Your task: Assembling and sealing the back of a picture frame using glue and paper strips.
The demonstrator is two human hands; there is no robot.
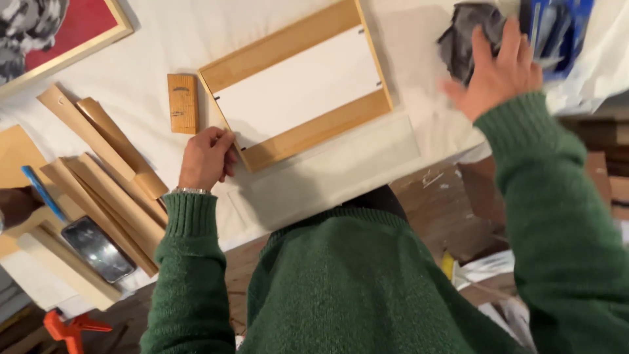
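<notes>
We are looking at a framing workshop, or a craft room used as one. A wooden frame (298,85) lies face down on a bench (157,39) covered in white cloth, its backing board showing. Beside it we see a small wood block (183,102) and a heap of loose mouldings (105,177), cut lengths of pale timber. A finished framed picture (59,33) sits at the far corner. An orange clamp (69,328) lies on the floor below, and offcuts and paper scraps (485,269) litter the boards on the other side.
</notes>
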